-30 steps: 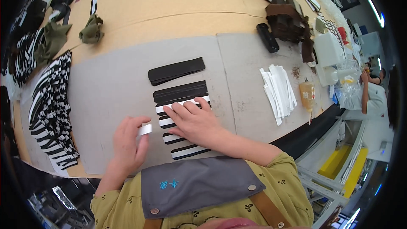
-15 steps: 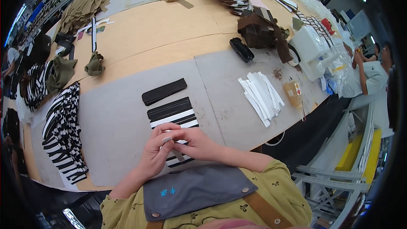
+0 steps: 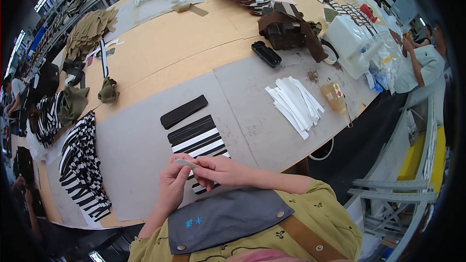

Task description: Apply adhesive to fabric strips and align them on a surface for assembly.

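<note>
A small white strip [image 3: 186,163] is pinched between the fingers of my left hand [image 3: 172,178] and my right hand [image 3: 217,170], just in front of my body. Both hands are closed, close together, over the near end of a row of black and white strips [image 3: 198,139] laid side by side on the grey mat. Part of that row is hidden beneath my hands. Beyond it lies a stack of plain black strips [image 3: 184,111]. To the right on the mat, loose white strips [image 3: 294,106] rest in a fanned pile.
At left lies a long heap of black-and-white pieces [image 3: 83,165]. A yellowish bottle [image 3: 333,96], a black case [image 3: 266,54], a brown weighted bundle [image 3: 286,29] and a white container [image 3: 347,46] stand at right. Another person [image 3: 420,63] sits beyond the right edge.
My fingers have shifted on the white strip, and more of it shows now. My view has turned slightly, so the table's things appear moved.
</note>
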The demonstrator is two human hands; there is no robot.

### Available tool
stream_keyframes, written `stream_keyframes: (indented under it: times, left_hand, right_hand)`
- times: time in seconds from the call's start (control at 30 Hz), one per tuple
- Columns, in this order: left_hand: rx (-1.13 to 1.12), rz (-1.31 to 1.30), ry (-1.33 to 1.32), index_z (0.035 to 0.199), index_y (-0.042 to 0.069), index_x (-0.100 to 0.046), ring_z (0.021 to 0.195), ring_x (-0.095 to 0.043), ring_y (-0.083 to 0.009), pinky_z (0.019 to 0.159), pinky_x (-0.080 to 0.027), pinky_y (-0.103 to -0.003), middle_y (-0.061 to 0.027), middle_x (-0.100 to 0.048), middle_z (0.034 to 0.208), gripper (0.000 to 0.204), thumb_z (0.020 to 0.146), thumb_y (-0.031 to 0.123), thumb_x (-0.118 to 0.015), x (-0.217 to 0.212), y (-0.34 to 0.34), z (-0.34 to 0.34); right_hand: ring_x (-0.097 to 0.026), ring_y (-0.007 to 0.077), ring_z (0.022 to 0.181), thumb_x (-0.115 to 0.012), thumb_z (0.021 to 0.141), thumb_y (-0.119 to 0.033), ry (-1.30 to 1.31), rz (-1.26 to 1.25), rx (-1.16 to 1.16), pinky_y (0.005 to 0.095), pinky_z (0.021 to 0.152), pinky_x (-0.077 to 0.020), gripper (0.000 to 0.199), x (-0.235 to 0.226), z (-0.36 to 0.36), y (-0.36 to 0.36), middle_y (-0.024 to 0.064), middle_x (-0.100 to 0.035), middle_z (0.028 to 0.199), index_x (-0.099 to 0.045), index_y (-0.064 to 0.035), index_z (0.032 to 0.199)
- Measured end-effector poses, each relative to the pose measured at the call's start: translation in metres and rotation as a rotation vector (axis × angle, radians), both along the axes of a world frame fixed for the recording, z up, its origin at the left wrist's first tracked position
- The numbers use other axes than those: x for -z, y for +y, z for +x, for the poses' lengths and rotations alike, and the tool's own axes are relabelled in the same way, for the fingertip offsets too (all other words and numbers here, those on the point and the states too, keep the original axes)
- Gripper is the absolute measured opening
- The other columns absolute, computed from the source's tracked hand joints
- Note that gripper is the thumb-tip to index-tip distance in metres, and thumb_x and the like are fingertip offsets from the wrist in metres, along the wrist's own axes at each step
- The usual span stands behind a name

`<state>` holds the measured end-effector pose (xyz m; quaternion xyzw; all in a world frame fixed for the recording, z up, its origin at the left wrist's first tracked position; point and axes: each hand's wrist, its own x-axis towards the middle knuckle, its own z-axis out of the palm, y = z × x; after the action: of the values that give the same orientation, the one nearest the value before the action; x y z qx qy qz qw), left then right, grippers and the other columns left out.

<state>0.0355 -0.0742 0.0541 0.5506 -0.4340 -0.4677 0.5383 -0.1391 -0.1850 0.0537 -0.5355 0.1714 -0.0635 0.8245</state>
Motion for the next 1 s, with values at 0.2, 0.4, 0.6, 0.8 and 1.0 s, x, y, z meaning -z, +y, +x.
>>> stream_keyframes:
  times: [0.2, 0.4, 0.6, 0.8, 1.0]
  left_hand:
    - [0.001, 0.015, 0.143, 0.109, 0.001, -0.073, 0.1, -0.059, -0.015, 0.088, -0.051, -0.032, -0.0062, -0.06, 0.114, 0.021, 0.102, 0.017, -0.062, -0.008, -0.003, -0.008]
    - [0.023, -0.016, 0.274, 0.11, 0.0, -0.069, 0.095, -0.058, -0.0142, 0.085, -0.049, -0.031, -0.0056, -0.058, 0.113, 0.02, 0.104, 0.015, -0.057, 0.002, -0.004, -0.009]
    - [-0.022, -0.031, 0.338, 0.106, 0.001, -0.066, 0.087, -0.056, -0.012, 0.076, -0.048, -0.03, -0.0042, -0.056, 0.11, 0.024, 0.106, 0.021, -0.053, 0.007, -0.003, -0.014]
    - [-0.177, -0.039, 0.436, 0.111, 0.006, -0.055, 0.094, -0.055, -0.012, 0.088, -0.045, -0.031, -0.0047, -0.057, 0.105, 0.015, 0.109, 0.016, -0.044, 0.007, -0.009, -0.016]
    - [-0.252, -0.099, 0.487, 0.112, 0.01, -0.049, 0.079, -0.056, -0.014, 0.084, -0.052, -0.034, -0.0014, -0.05, 0.086, 0.017, 0.111, 0.023, -0.039, 0.0, -0.016, -0.01]
  right_hand:
    - [-0.06, 0.0061, 0.072, -0.045, 0.11, -0.032, -0.048, 0.034, 0.015, 0.0231, 0.065, -0.0518, 0.032, 0.007, -0.004, -0.001, -0.0009, -0.06, 0.082, -0.061, -0.0054, 0.101]
    - [-0.06, 0.0065, 0.077, -0.046, 0.11, -0.031, -0.075, 0.09, -0.012, 0.0234, 0.07, -0.052, 0.032, 0.004, -0.008, -0.005, -0.0012, -0.06, 0.084, -0.063, -0.0049, 0.106]
    - [-0.059, 0.0057, 0.073, -0.049, 0.109, -0.03, -0.011, -0.013, 0.008, 0.0225, 0.069, -0.0517, 0.032, 0.001, -0.01, -0.002, -0.0004, -0.062, 0.083, -0.066, -0.0029, 0.111]
    - [-0.061, 0.0079, 0.077, -0.052, 0.107, -0.027, -0.048, -0.174, 0.148, 0.0249, 0.073, -0.0526, 0.03, 0.009, -0.008, -0.002, 0.0017, -0.066, 0.087, -0.068, -0.0014, 0.114]
    - [-0.063, 0.0104, 0.081, -0.052, 0.106, -0.022, -0.034, -0.512, 0.289, 0.0268, 0.074, -0.0515, 0.027, 0.017, -0.009, -0.009, 0.0046, -0.066, 0.087, -0.067, -0.0004, 0.112]
